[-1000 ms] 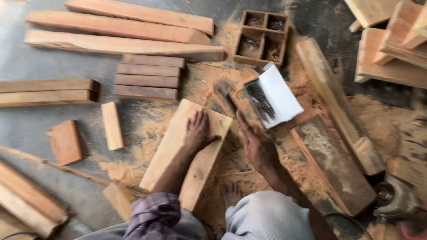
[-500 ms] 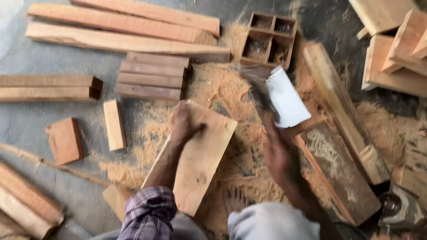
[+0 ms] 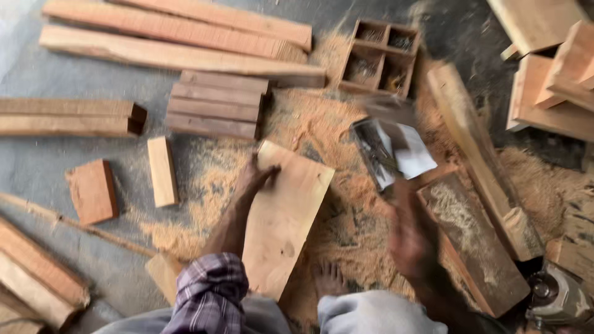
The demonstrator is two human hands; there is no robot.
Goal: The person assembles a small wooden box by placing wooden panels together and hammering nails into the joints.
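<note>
Here, 1 pale board lies tilted on the sawdust, just in front of the person's knees. At 12 o'clock from it sits 1 stack of 4 short dark slats, and beyond those lie 3 long planks. At 9 o'clock are 2 small blocks: a pale upright one and a reddish one. A doubled beam lies at 10 o'clock. At 1 o'clock stands 1 wooden tray with 4 compartments, and at 2 o'clock lies 1 open white box of nails.

The planks are cut off at the frame top, and more timber runs off the left and right edges. A machine at 4 o'clock is only partly in view. What fills the tray compartments is too dim to tell. The right hand is blurred; whether it is open or closed, or holds anything, I cannot tell. It hovers at 3 o'clock from the board, just below the nail box.

The left hand lies open, fingers spread flat, pressing on the board's upper left corner without gripping around it. 1 bare foot touches the board's lower right edge.
</note>
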